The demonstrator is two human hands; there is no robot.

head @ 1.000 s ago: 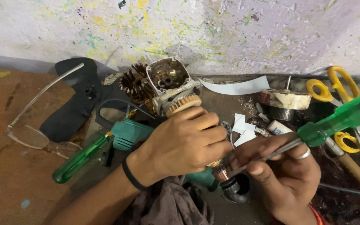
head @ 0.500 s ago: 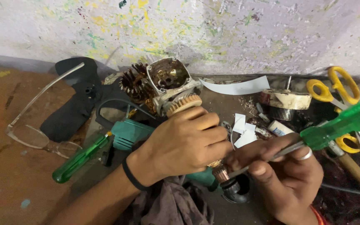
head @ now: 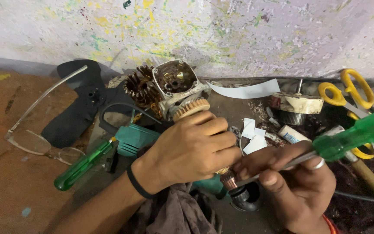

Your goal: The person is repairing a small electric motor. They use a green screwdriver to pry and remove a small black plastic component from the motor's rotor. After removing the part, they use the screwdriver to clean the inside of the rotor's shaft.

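My left hand (head: pixel 191 151) is wrapped around a motor armature (head: pixel 192 107); its tan fan end sticks up above my fingers and its copper commutator end (head: pixel 228 177) shows below. My right hand (head: pixel 295 182), with a ring on one finger, grips a green-handled screwdriver (head: pixel 360 132). The metal shaft of that screwdriver runs left and its tip rests at the commutator end. A teal power-tool body (head: pixel 133 138) lies under my left wrist, partly hidden. A dark cloth (head: pixel 174 214) lies below my hands.
Around lie a second green screwdriver (head: pixel 83 164), clear eyeglasses (head: pixel 35 138), a black plastic housing (head: pixel 81 97), a metal gear case (head: pixel 176 82) and copper winding (head: pixel 137 89), yellow scissors (head: pixel 347 93), a round tape-like disc (head: pixel 301 103), white paper scraps (head: pixel 252 136). A paint-flecked wall stands behind.
The right hand and screwdriver have shifted slightly, with the handle dropping a little; the left hand keeps its hold on the armature.
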